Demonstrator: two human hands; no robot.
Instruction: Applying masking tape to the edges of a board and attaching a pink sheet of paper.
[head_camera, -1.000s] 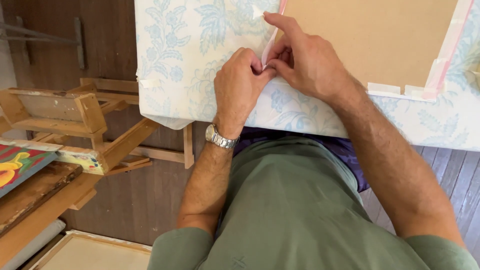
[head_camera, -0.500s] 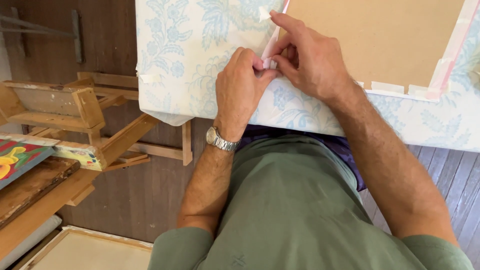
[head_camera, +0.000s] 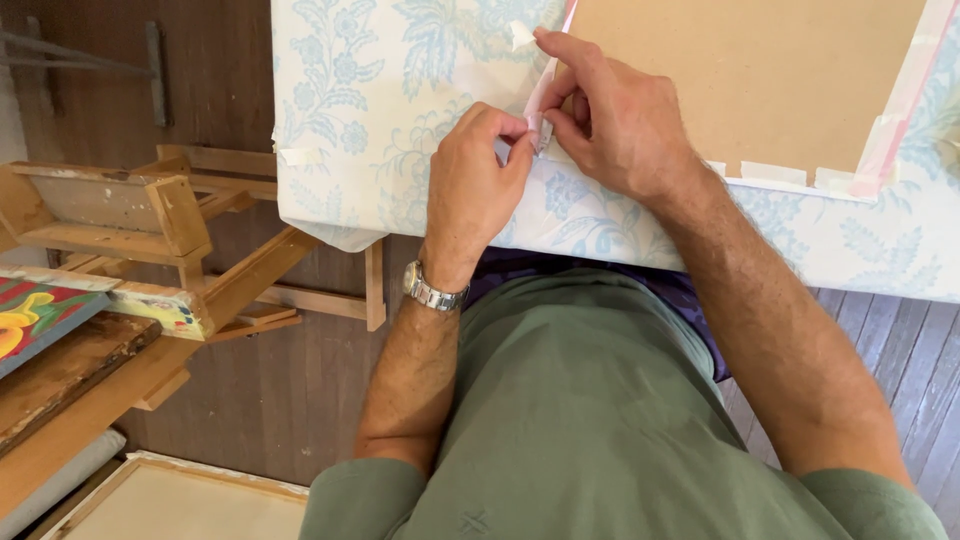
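Where board (head_camera: 740, 80) edge ends, both hands (head_camera: 545, 140) pinch pink tape strip (head_camera: 541, 100).

Soft, even daylight — sharp focus, faint shadows, no glare.

board (head_camera: 745, 85): top cut off by the frame edge
tape strip (head_camera: 541, 100): lower end hidden between pinching fingers
painting (head_camera: 35, 320): cropped at left edge
tablecloth (head_camera: 370, 110): right side runs out of frame

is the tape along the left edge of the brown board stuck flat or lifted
Lifted at its lower end. Both hands, left hand and right hand, pinch the pink tape strip off the brown board; higher up it appears to lie flat.
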